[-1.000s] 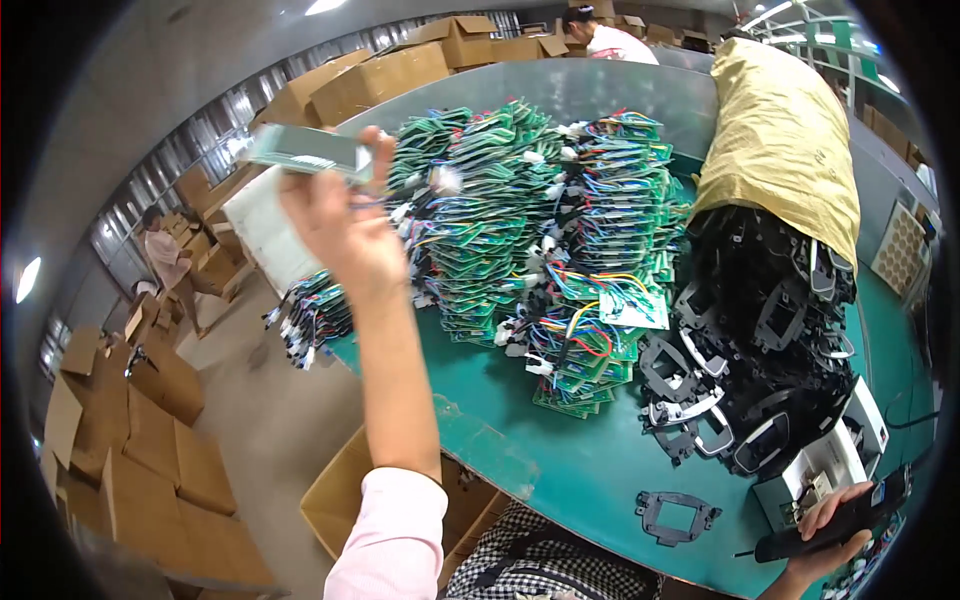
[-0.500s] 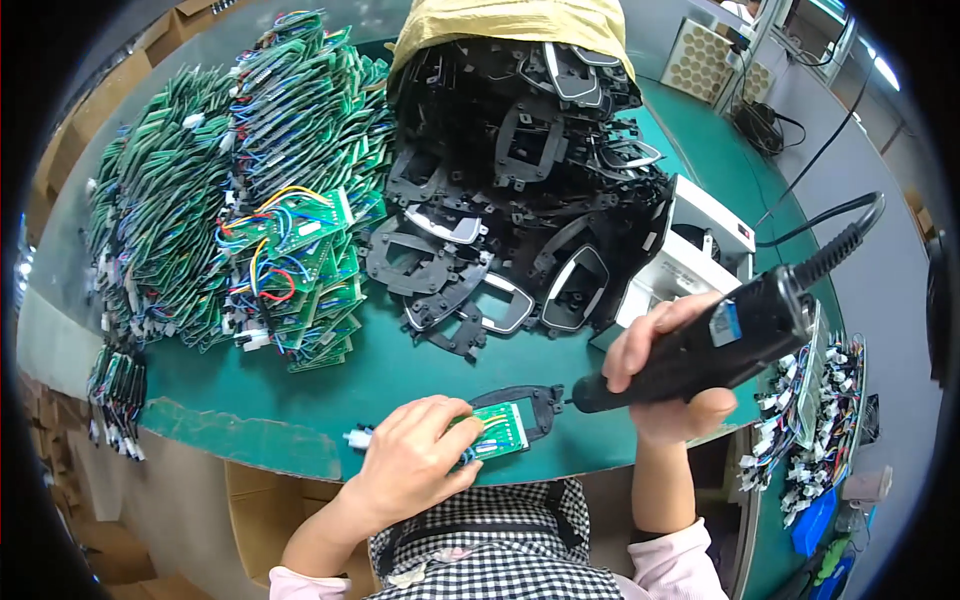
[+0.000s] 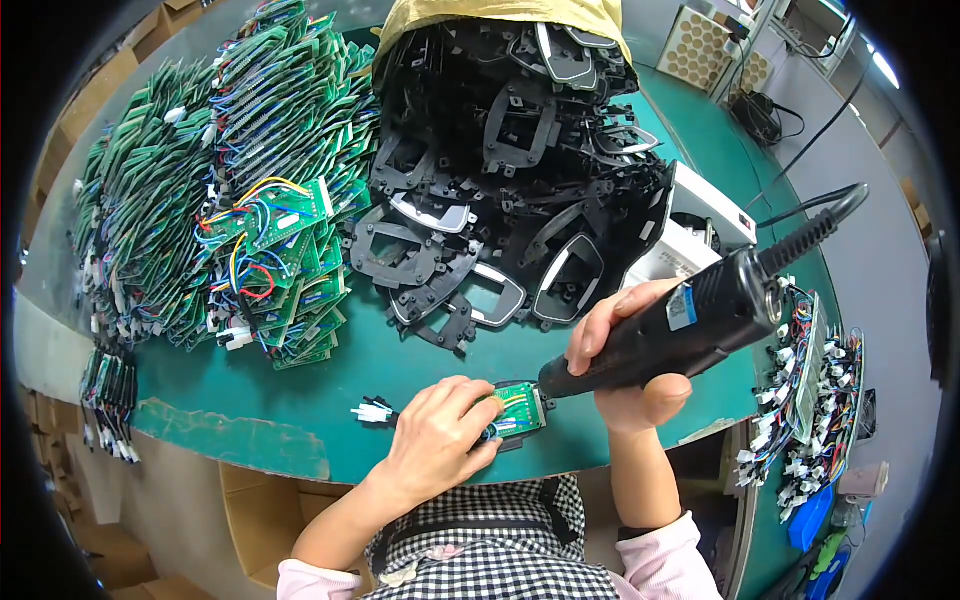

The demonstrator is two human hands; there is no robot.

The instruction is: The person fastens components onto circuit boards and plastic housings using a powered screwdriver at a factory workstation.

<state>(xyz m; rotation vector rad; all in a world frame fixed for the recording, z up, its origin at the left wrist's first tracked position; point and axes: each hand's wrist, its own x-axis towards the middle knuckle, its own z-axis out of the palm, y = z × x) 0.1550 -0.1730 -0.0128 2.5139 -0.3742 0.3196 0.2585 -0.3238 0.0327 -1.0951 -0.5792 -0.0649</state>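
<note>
My left hand [image 3: 440, 432] presses bent fingers onto a small green circuit board [image 3: 521, 409] with coloured wires. Beneath the board is a black plastic frame [image 3: 512, 444], mostly covered now. White connectors [image 3: 374, 410] on leads stick out to the left of that hand. In my right hand [image 3: 612, 350], fingers and palm wrap round a black corded electric screwdriver [image 3: 655, 343]. The tool is tilted, its tip low at the board's right edge; whether it touches is too small to tell.
Large stacks of wired circuit boards [image 3: 150, 200] fill the table's left. A yellow sack [image 3: 510, 14] spills black frames [image 3: 522, 125] at the back. A white device [image 3: 690, 220] stands on the right, near the screwdriver's cord [image 3: 815, 232]. More wired boards [image 3: 800, 400] lie far right.
My left hand has shifted right and slid the circuit board over the black frame. The screwdriver in my right hand has moved left, its tip now beside the board.
</note>
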